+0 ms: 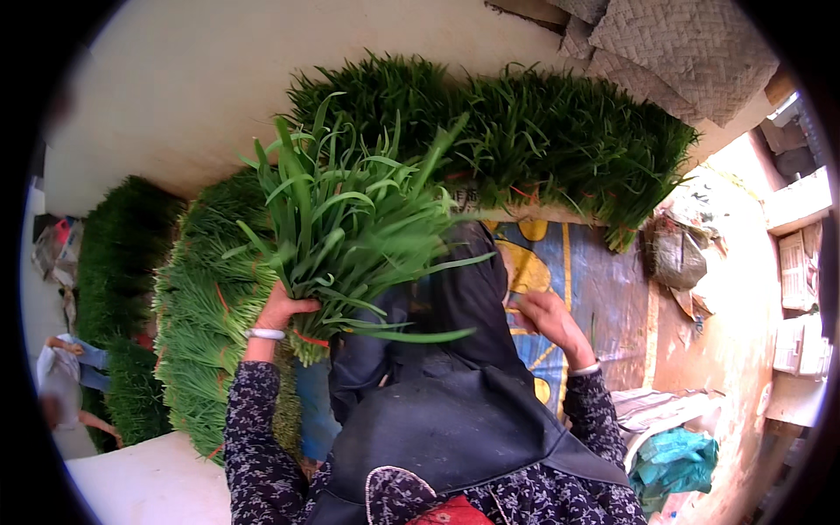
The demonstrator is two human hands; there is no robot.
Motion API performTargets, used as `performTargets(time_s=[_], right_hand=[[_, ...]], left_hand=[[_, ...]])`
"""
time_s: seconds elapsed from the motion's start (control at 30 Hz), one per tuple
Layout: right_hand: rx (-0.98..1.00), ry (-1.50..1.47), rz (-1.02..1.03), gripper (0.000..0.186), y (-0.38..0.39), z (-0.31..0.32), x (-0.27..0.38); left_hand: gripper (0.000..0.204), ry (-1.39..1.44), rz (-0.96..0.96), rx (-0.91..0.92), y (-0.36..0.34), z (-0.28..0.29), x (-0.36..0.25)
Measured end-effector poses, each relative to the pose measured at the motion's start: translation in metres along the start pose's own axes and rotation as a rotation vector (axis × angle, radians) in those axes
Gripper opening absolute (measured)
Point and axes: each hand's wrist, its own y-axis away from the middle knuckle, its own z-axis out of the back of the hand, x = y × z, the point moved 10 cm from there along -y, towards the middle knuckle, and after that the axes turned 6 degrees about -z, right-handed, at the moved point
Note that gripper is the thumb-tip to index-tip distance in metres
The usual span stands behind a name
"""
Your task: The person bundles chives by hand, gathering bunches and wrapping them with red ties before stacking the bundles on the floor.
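one bunch (346, 214), left hand (284, 311) gripping, right hand (555, 320) over open mat (608, 302)

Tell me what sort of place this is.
Probably a produce-packing area: banded green bundles are piled at the left, a row of leafy greens lies beyond, and the left hand holds a leafy bunch.

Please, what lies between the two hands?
Between the left hand and right hand lie leaves of the green bunch and the black apron, as the head view shows.
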Motion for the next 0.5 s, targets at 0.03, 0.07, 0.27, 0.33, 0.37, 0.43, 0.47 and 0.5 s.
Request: performTargets(time_s=[0.03, 0.07, 0.27, 0.33, 0.37, 0.43, 0.47, 0.5], right_hand=[[-0.097, 0.433, -0.055, 0.029, -0.005, 0.016, -0.034], [-0.269, 0.968, 0.078, 0.045, -0.010, 0.028, -0.070], [-0.402, 0.757, 0.191, 0.030, 0.012, 0.009, -0.008], [-0.426, 0.475, 0.477, 0.009, 0.021, -0.003, 0.049], [-0.494, 0.392, 0.574, 0.008, 0.027, -0.002, 0.078], [-0.598, 0.276, 0.745, 0.010, 0.043, 0.003, 0.136], [-0.631, 0.238, 0.819, 0.011, 0.050, 0.005, 0.163], [-0.674, 0.207, 0.892, 0.012, 0.057, 0.008, 0.186]], left_hand=[[0.074, 0.101, 0.027, -0.037, 0.000, 0.006, 0.002], [0.073, 0.096, 0.051, -0.030, -0.006, 0.003, -0.001], [0.071, 0.174, 0.093, -0.028, -0.005, 0.019, 0.020], [0.071, 0.212, 0.080, -0.037, -0.010, 0.021, 0.022], [0.071, 0.221, 0.080, -0.035, -0.011, 0.022, 0.023], [0.072, 0.246, 0.085, -0.035, -0.010, 0.027, 0.029], [0.074, 0.270, 0.076, -0.056, -0.008, 0.034, 0.036], [0.073, 0.291, 0.070, -0.054, -0.010, 0.036, 0.041]])
